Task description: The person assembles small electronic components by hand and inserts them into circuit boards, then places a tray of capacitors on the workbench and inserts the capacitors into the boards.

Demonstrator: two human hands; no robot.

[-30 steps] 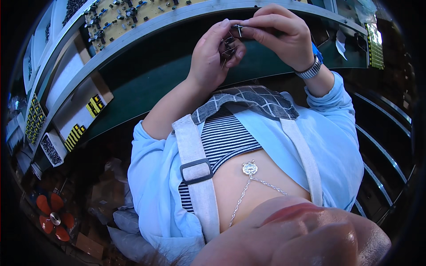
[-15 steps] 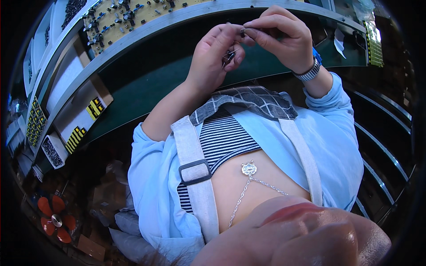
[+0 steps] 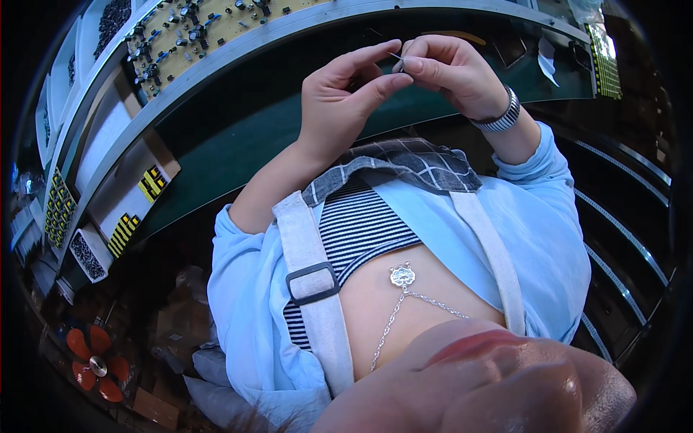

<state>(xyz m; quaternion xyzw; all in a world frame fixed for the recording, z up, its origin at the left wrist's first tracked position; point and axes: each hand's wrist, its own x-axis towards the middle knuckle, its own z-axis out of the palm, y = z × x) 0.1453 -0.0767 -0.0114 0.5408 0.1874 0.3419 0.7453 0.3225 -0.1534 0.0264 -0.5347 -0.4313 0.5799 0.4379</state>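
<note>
My left hand (image 3: 346,90) and my right hand (image 3: 458,78) meet over the dark green bench top. Between the thumb and fingers of my right hand is a small electronic component with a thin wire lead (image 3: 393,55); its body is mostly covered by the fingertips. My left thumb and forefinger reach toward it from either side of the lead, close to my right fingertips. The other left fingers are curled, and what they hold is hidden.
A metal rail (image 3: 289,23) runs along the bench, with a populated circuit board (image 3: 216,36) beyond it. At left are yellow-and-black parts (image 3: 124,234) and a white box of small dark parts (image 3: 88,254). An orange-bladed fan (image 3: 97,365) stands lower left.
Both hands have lowered slightly. My left hand has turned, its thumb and forefinger now stretched out; the several leaded parts seen in its fingers are out of sight.
</note>
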